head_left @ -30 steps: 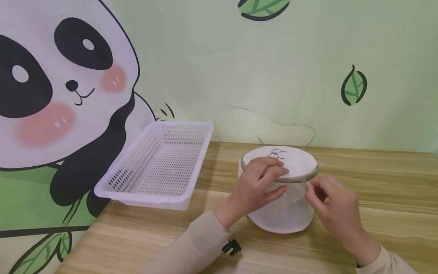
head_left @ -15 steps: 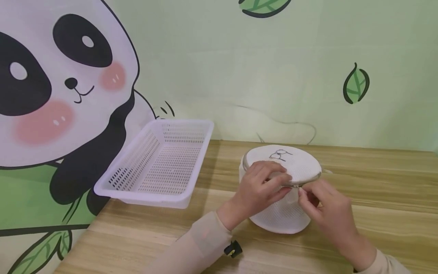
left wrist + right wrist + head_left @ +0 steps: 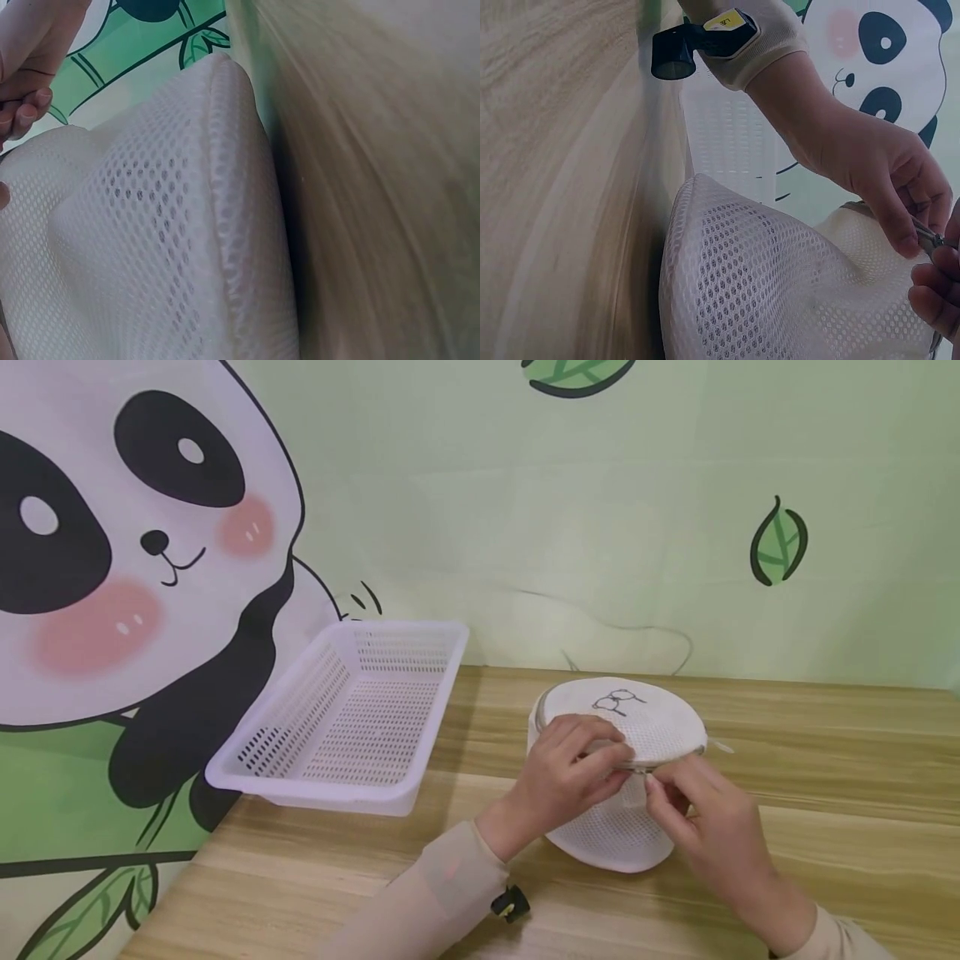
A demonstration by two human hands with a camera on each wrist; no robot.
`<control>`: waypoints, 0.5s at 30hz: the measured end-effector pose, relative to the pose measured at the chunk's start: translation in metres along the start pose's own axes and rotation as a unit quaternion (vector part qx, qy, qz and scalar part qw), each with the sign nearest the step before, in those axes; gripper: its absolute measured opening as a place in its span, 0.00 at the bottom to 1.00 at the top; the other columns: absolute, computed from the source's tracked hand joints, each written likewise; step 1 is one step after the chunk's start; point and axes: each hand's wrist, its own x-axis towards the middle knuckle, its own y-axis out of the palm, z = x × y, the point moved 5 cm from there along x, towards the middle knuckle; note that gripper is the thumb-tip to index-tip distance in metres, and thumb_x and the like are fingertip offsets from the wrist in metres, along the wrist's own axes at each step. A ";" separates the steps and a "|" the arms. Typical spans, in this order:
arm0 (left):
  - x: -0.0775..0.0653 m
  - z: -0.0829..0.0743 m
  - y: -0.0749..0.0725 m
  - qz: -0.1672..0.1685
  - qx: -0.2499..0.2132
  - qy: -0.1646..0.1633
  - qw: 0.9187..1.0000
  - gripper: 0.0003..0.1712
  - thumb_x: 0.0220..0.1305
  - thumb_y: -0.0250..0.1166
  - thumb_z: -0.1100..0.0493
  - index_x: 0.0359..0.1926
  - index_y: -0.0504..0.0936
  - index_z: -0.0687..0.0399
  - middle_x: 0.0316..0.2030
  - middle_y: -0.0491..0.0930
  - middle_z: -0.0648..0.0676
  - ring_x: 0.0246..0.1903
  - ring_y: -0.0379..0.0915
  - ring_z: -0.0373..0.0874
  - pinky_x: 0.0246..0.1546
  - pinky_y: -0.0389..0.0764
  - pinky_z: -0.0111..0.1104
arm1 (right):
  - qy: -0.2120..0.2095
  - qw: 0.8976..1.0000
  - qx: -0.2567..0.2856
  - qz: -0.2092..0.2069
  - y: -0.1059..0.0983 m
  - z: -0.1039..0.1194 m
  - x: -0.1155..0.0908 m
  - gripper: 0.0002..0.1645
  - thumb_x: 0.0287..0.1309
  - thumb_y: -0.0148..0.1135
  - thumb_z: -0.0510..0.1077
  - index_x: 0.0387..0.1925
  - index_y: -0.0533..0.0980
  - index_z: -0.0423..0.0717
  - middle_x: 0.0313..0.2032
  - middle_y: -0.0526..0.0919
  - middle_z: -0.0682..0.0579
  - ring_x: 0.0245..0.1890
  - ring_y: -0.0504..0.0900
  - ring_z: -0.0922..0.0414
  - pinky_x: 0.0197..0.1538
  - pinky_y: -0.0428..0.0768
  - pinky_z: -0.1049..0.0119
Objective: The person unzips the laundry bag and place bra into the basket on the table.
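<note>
A round white mesh laundry bag stands upright on the table, with a glasses-like print on its lid. A grey zipper runs round the lid's edge. My left hand pinches the front of this rim between thumb and fingers. Right beside it, my right hand pinches at the zipper with thumb and curled forefinger; the slider is mostly hidden by the fingertips. The mesh wall below bulges and creases in the left wrist view, where the right hand shows at upper left.
To the left, a white perforated plastic basket rests on the wooden table. A panda-printed backdrop rises behind the table. A black wrist camera sits at the left sleeve, and a small white loop sticks out behind the bag.
My right hand has moved left along the zipper toward my left hand. The lid has turned and tilted slightly, its print shifting right, and the white loop has come into view at the bag's right.
</note>
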 end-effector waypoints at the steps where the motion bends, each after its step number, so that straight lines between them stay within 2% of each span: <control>1: 0.000 0.000 0.000 -0.001 0.001 0.002 1.000 0.09 0.53 0.72 0.55 0.34 0.83 0.50 0.38 0.81 0.49 0.43 0.79 0.41 0.54 0.77 0.29 | 0.001 1.000 -0.001 0.002 0.000 0.000 0.000 0.25 0.68 0.45 0.53 0.21 0.73 0.44 0.20 0.70 0.59 0.20 0.68 0.68 0.22 0.67 0.81; 15: -0.005 0.002 0.000 -0.024 0.009 0.025 0.999 0.06 0.52 0.71 0.58 0.33 0.84 0.49 0.37 0.82 0.48 0.41 0.79 0.42 0.50 0.79 0.31 | -0.001 1.000 0.000 0.005 0.002 0.000 -0.004 0.24 0.68 0.45 0.52 0.21 0.74 0.44 0.19 0.70 0.59 0.20 0.68 0.68 0.21 0.68 0.82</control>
